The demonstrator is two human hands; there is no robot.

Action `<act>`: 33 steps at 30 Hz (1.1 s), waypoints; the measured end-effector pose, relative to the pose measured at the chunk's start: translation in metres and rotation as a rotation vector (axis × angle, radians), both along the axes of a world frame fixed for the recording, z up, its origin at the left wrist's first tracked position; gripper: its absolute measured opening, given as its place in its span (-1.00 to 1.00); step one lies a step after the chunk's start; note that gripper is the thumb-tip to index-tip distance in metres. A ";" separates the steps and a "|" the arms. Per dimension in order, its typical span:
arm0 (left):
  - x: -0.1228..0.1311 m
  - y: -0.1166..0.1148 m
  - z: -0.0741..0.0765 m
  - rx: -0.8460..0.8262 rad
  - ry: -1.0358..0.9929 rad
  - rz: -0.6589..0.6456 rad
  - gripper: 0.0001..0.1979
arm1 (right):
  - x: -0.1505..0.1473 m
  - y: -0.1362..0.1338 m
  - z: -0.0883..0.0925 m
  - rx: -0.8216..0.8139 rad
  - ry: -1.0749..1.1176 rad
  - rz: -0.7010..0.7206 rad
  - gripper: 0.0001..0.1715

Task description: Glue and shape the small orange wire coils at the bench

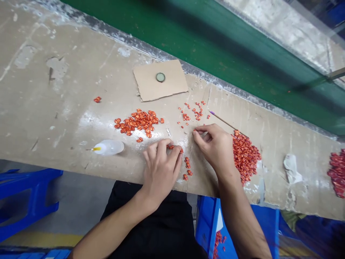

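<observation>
My left hand (pixel 163 167) rests on the worktable with its fingers curled over small orange-red striped pieces (pixel 170 146), which show at its fingertips. Several more such pieces (pixel 187 162) lie just right of that hand. My right hand (pixel 217 147) is closed in a pinch over the table; whatever is between thumb and forefinger is too small or hidden to name. Just beyond it are scattered tiny orange bits (pixel 198 114). A thin stick with a purple tip (pixel 222 120) lies behind the right hand, its far end against a large heap of orange-red pieces (pixel 246 156).
A looser pile of striped pieces (pixel 140 121) lies left of centre. Nearer me is a white squeeze bottle with a yellow tip (pixel 109 147). Cardboard (pixel 151 90) carries a bottle cap (pixel 160 76). A green belt (pixel 188 39) runs behind; blue stool (pixel 35 194) and blue bin (pixel 207 219) stand below.
</observation>
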State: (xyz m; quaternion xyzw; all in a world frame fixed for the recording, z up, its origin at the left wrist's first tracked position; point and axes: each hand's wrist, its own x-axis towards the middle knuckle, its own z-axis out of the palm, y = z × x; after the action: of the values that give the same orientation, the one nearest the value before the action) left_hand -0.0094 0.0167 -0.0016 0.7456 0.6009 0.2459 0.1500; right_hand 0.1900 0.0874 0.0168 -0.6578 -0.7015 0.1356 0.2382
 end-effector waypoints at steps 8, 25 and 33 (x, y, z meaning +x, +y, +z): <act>0.000 -0.001 -0.003 0.013 0.019 -0.004 -0.87 | -0.014 0.012 0.009 -0.159 -0.121 -0.071 -0.85; 0.000 0.000 -0.004 0.044 0.017 0.012 -0.99 | -0.013 -0.035 0.010 -0.574 0.586 -0.063 -0.74; -0.001 -0.001 0.000 -0.018 0.021 0.004 -0.95 | -0.018 -0.036 0.012 -0.581 0.594 -0.034 -0.74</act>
State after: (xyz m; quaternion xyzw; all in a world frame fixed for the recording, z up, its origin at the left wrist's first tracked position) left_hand -0.0100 0.0160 -0.0013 0.7456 0.6061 0.2329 0.1497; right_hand 0.1719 0.0518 0.0287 -0.6417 -0.5239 0.5076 0.2370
